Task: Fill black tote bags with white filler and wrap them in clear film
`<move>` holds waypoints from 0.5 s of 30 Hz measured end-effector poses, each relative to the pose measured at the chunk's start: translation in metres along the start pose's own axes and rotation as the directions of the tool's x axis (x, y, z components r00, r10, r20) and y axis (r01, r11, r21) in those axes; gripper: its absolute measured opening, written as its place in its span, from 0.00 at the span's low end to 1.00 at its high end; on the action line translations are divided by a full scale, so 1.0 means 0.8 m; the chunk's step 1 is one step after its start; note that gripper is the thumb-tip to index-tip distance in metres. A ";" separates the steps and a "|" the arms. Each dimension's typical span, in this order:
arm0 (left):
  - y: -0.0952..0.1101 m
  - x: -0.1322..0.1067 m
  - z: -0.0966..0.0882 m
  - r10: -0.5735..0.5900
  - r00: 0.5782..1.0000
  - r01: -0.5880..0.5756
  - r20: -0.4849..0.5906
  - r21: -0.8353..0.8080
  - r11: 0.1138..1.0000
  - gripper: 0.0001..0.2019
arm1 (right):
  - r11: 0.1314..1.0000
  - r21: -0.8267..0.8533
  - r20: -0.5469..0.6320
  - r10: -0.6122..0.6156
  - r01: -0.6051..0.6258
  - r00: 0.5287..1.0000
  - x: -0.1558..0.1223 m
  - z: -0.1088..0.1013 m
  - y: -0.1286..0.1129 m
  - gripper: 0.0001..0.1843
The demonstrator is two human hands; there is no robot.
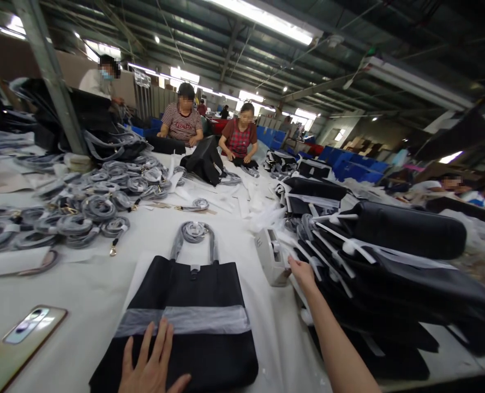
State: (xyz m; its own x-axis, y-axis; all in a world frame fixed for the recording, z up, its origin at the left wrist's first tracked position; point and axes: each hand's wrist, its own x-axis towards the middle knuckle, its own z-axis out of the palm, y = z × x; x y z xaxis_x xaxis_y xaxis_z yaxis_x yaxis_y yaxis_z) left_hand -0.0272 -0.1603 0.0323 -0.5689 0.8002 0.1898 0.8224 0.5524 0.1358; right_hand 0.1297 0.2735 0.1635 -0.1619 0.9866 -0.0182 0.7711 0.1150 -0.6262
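A black handbag [201, 286] lies flat on the white table in front of me, with a band of pale wrapping [209, 319] across its middle. Its grey-wrapped handles [214, 243] point away from me, and a coiled strap [193, 232] lies between them. My left hand [150, 360] rests on the bag's lower part with fingers spread, the tips on the band. To the right of the bag stands a pale tape dispenser [269, 259]. At its front edge my right hand [303, 274] has its fingers pinched together, apparently on the tape end, which is barely visible.
Stacked black bags [409, 229] with white-wrapped handles fill the right side. Many coiled grey straps [99, 207] are heaped at left, behind a phone [25, 344]. A metal post [52, 76] rises there. Across the table, co-workers [183, 120] handle black bags.
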 end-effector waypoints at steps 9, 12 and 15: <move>-0.004 -0.002 0.013 -0.006 0.999 0.007 -0.046 0.028 1.000 0.31 | 0.977 0.057 0.238 0.186 -0.205 0.953 0.034 0.023 0.007 0.15; -0.004 -0.002 0.013 -0.011 0.999 0.013 -0.051 0.035 0.999 0.31 | 0.963 0.080 0.268 0.227 -0.257 0.936 0.039 0.024 0.008 0.15; -0.005 0.000 0.014 -0.006 0.998 0.009 -0.057 0.040 0.999 0.31 | 0.952 0.122 0.262 0.244 -0.283 0.934 0.041 0.026 0.007 0.14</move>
State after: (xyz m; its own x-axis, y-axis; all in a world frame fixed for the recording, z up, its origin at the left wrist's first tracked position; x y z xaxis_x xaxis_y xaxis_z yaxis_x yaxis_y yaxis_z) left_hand -0.0304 -0.1601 0.0211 -0.5733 0.7822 0.2438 0.8170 0.5682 0.0982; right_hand 0.1160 0.3038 0.1428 -0.1248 0.9189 -0.3741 0.7047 -0.1834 -0.6854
